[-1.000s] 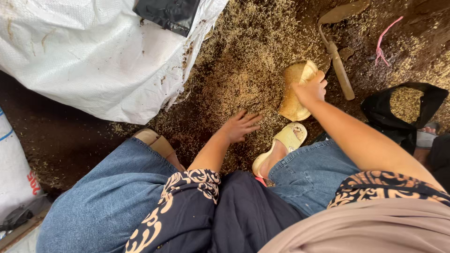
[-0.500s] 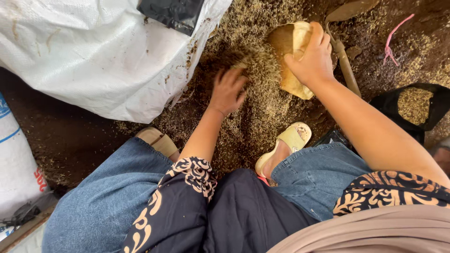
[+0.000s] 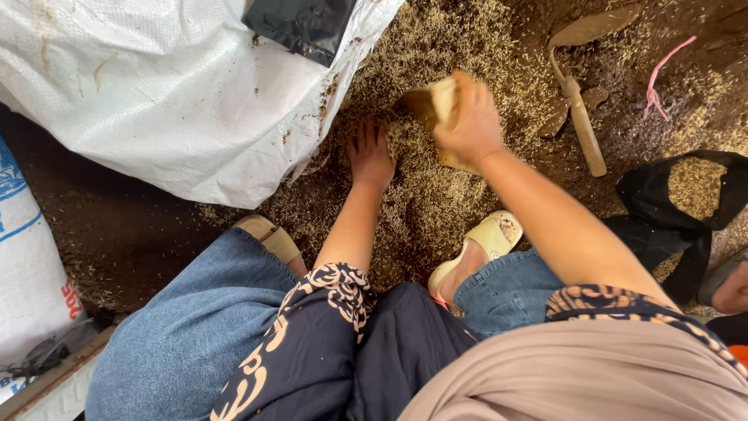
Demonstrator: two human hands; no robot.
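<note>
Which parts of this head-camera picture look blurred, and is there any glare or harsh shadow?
Head view: soft, even daylight, no glare; the right hand gripping the tan scoop looks slightly motion-blurred; the left hand in the grain and the white sack stay fairly sharp; only faint shadows under the sack.

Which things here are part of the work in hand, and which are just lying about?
In use: left hand pressed in the husk pile; right hand gripping the tan scoop.

Lying about: white sack, wooden-handled trowel, pink string, black bag.
</note>
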